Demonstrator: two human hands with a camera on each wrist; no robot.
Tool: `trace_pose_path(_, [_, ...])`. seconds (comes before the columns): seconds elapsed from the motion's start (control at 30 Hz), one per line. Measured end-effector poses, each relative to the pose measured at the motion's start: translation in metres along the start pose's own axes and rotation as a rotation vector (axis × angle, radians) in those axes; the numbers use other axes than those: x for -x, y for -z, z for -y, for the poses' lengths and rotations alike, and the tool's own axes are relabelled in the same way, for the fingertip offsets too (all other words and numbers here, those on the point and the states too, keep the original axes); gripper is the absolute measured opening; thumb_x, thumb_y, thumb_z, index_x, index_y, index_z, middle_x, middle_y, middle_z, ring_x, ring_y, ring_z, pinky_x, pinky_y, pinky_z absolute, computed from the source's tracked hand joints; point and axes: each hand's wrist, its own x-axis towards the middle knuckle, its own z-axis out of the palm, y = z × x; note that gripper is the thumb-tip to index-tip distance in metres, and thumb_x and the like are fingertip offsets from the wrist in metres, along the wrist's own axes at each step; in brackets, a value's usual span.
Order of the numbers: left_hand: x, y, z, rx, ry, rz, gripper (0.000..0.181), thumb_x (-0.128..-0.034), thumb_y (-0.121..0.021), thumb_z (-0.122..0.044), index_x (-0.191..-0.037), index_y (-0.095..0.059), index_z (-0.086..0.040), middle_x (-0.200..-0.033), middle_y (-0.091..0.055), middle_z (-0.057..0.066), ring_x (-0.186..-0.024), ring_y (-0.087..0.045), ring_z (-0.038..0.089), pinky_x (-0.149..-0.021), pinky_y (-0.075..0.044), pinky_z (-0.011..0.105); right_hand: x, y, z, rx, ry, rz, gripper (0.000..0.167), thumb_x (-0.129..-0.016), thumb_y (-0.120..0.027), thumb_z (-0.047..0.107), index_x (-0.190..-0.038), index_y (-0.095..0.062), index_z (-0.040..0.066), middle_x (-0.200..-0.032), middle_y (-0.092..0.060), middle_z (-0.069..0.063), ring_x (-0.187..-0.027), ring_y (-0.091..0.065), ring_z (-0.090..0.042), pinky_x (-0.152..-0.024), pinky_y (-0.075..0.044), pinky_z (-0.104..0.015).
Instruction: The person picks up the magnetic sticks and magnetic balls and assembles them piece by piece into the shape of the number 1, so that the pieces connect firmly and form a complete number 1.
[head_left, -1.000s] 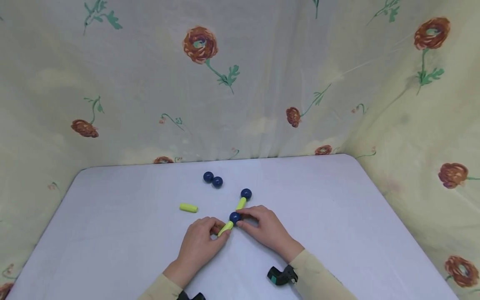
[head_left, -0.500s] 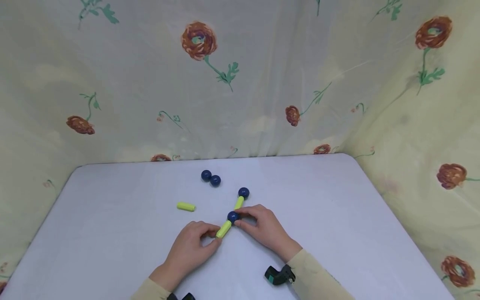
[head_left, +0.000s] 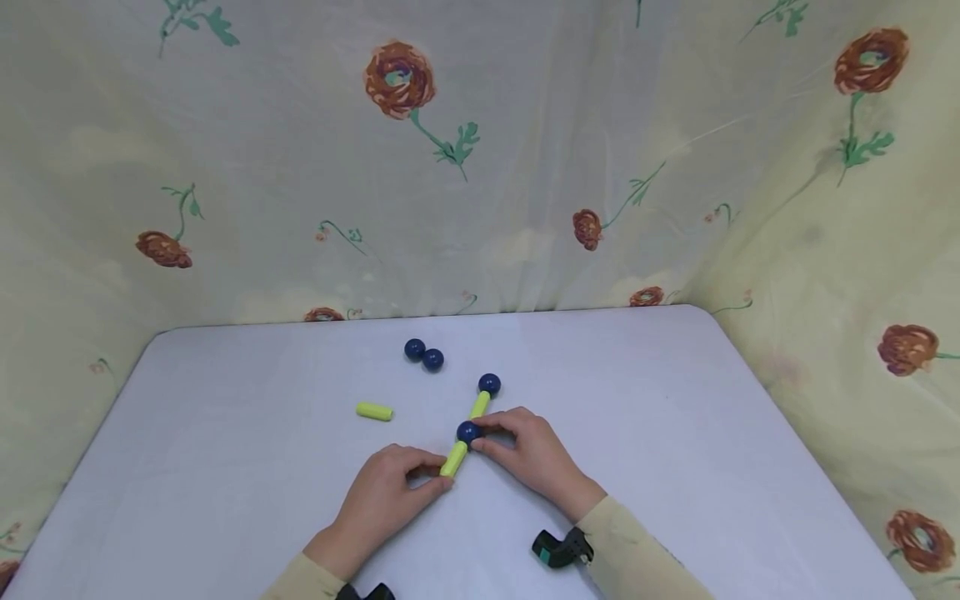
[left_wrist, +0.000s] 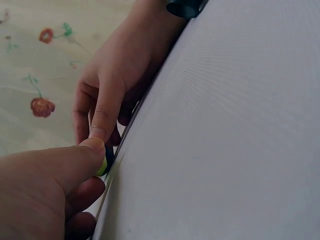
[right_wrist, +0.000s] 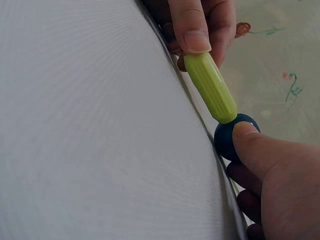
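My right hand (head_left: 528,450) pinches a dark blue ball (head_left: 468,432) between thumb and index finger. A yellow-green ribbed rod (head_left: 454,459) meets that ball on its near side, and the thumb and index finger of my left hand (head_left: 386,496) pinch its free end. Beyond the held ball a second yellow-green rod (head_left: 481,405) runs away to another blue ball (head_left: 490,383), so the pieces form one chain. In the right wrist view the near rod (right_wrist: 212,90) touches the ball (right_wrist: 227,142). From the left wrist, fingers hide most of the rod (left_wrist: 103,167).
Two more blue balls (head_left: 423,355) lie side by side toward the back of the white table (head_left: 637,400). A loose yellow-green rod (head_left: 374,411) lies left of the chain. Flower-patterned cloth (head_left: 510,167) hangs behind and at the sides.
My left hand's fingers have shifted to the near end of the rod, baring more of it. The near rod now lines up more closely with the far one. My right hand stays on the ball.
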Motion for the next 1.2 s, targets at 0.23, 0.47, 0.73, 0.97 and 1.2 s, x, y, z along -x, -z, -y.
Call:
trace_pose_path(0.23, [-0.0002, -0.0018, 0.0008, -0.001, -0.001, -0.01, 0.029, -0.0818, -0.081, -0.041, -0.104, -0.078, -0.024, -0.087, -0.068, -0.022, -0.08, -0.055, -0.001, -0.07, -0.047, 0.025, -0.0002, -0.0001, 0.0007, 0.004, -0.001, 0.001, 0.032, -0.089, -0.074, 0.038, -0.12, -0.071, 0.027, -0.11, -0.067, 0.015, -0.106, -0.058, -0.003, -0.09, -0.048, -0.03])
trace_pose_path(0.47, [-0.0006, -0.0026, 0.0007, -0.023, 0.007, 0.002, 0.029, -0.0816, -0.081, -0.042, -0.105, -0.078, -0.024, -0.087, -0.067, -0.023, -0.08, -0.055, -0.001, -0.069, -0.047, 0.025, -0.0001, 0.0002, 0.0013, 0.007, -0.007, 0.001, 0.032, -0.089, -0.073, 0.039, -0.12, -0.071, 0.028, -0.11, -0.066, 0.016, -0.105, -0.058, -0.002, -0.09, -0.049, -0.03])
trace_pose_path(0.73, [-0.0009, -0.0023, 0.0, -0.017, 0.015, 0.002, 0.029, -0.0813, -0.081, -0.042, -0.104, -0.078, -0.024, -0.084, -0.066, -0.023, -0.077, -0.054, 0.0, -0.068, -0.047, 0.024, 0.0002, -0.0007, 0.0013, 0.004, -0.009, 0.001, 0.033, -0.09, -0.073, 0.039, -0.121, -0.07, 0.028, -0.11, -0.066, 0.016, -0.105, -0.058, -0.002, -0.089, -0.049, -0.03])
trace_pose_path(0.97, [-0.0013, -0.0025, 0.0001, -0.005, 0.01, -0.006, 0.029, -0.0806, -0.082, -0.041, -0.103, -0.078, -0.023, -0.084, -0.066, -0.023, -0.078, -0.055, -0.001, -0.069, -0.048, 0.025, -0.0006, -0.0022, 0.0002, 0.011, -0.009, -0.003, 0.033, -0.089, -0.074, 0.038, -0.12, -0.071, 0.028, -0.109, -0.066, 0.016, -0.105, -0.058, -0.002, -0.089, -0.049, -0.029])
trace_pose_path(1.2, [-0.0011, -0.0035, 0.0011, -0.003, 0.006, -0.011, 0.028, -0.0806, -0.081, -0.041, -0.103, -0.078, -0.024, -0.083, -0.065, -0.024, -0.077, -0.054, -0.001, -0.068, -0.047, 0.024, 0.0, -0.0015, 0.0009, 0.002, -0.01, 0.0, 0.033, -0.09, -0.073, 0.038, -0.121, -0.07, 0.028, -0.11, -0.066, 0.017, -0.105, -0.058, -0.002, -0.089, -0.049, -0.03])
